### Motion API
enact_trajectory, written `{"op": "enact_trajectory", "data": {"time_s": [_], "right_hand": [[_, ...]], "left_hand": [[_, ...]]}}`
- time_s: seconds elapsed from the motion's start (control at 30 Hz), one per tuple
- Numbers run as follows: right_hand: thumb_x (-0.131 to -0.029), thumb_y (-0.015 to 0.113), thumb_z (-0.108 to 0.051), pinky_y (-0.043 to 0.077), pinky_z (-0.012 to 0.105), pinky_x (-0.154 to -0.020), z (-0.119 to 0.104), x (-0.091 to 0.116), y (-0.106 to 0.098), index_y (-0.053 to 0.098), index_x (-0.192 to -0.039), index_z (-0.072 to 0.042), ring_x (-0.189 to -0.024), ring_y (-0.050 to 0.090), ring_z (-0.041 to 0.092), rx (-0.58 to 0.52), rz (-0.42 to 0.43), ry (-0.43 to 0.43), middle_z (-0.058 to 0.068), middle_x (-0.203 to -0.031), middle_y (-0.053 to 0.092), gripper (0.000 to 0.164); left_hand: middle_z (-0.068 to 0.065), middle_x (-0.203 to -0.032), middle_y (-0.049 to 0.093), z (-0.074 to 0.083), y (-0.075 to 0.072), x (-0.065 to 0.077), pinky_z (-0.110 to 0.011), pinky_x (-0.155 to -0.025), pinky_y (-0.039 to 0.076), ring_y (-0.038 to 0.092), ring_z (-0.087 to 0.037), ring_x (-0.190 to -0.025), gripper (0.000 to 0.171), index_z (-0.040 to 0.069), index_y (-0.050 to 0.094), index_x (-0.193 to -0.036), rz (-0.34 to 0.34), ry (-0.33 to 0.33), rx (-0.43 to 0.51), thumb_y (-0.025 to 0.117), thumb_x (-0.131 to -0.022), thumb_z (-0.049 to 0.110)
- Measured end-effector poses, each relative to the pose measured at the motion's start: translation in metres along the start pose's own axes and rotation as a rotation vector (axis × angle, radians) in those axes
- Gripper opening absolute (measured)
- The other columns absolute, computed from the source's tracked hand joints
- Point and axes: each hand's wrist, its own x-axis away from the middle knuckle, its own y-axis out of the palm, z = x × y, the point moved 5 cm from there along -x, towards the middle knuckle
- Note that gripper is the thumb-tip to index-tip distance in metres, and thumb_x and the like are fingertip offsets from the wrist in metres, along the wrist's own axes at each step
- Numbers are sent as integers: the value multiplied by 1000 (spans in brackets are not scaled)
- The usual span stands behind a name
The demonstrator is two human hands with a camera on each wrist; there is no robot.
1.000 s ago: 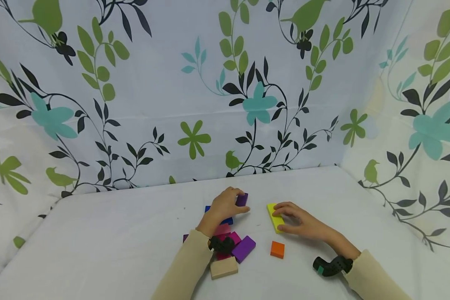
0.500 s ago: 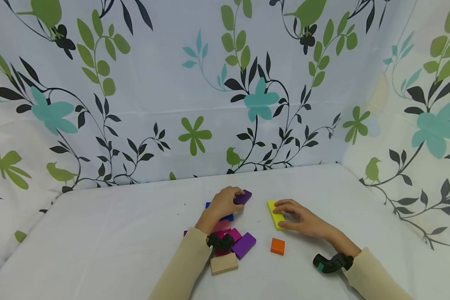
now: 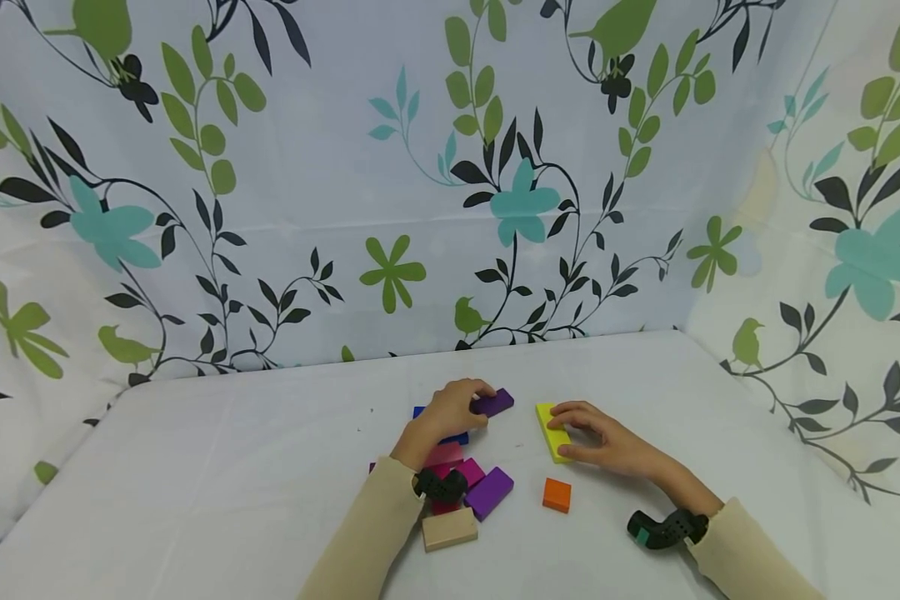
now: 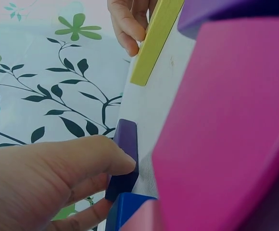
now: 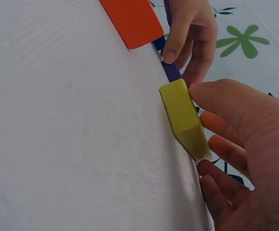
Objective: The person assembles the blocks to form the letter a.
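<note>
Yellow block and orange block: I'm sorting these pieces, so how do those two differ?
The yellow block is long and narrow; the orange block looks short and nearly square from above. The right hand holds the yellow block, while no hand touches the orange block. In the head view, the yellow block lies farther from the person than the orange block. Both are plain and single-coloured.

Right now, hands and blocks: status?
Left hand pinches dark purple rectangular block; right hand holds yellow rectangular block. No block between those two; orange rectangular block, near side.

Dark purple block (image 3: 496,403); yellow block (image 3: 553,437), flat
</note>
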Motion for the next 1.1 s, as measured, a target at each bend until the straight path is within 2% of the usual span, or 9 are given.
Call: {"op": "enact_trajectory", "data": {"time_s": [0.1,0.33,0.63,0.93,1.1], "right_hand": [[-91,68,-15,36,18,-104,0,0,0,64,-122,-8,-126,46,25,4,2,3,16,-135,50,31],[-92,68,-15,34,15,-104,-2,1,0,63,-122,-7,-126,45,35,-10,3,14,17,-136,49,32],[-92,68,-15,34,15,-103,-3,2,0,63,-122,-8,-126,45,35,-13,4,11,16,-135,50,31],[-92,68,-16,36,20,-105,0,0,0,63,-123,-9,-127,45,36,-11,0,17,15,-137,49,32],[-92,68,-16,36,21,-106,0,1,0,63,-123,-9,-127,44,36,-14,1,20,15,-137,49,32]], "left_hand": [[-13,-122,64,2,1,0,-55,-99,37,60,-30,-113,39,5,64,-122,-9,19,8,72,-84,5],[-13,-116,66,6,4,-1,-50,-96,42,61,-28,-107,36,3,66,-121,-9,55,18,72,-85,4],[-8,-122,65,9,10,-3,-63,-100,34,61,-25,-103,37,10,66,-123,-1,58,-79,71,-86,9],[-11,-122,62,10,12,-4,-76,-101,21,60,-25,-103,34,10,68,-121,6,72,-65,69,-88,8],[-12,-119,62,11,13,-5,-76,-100,22,60,-25,-100,33,9,68,-121,20,77,-66,69,-88,8]]}}
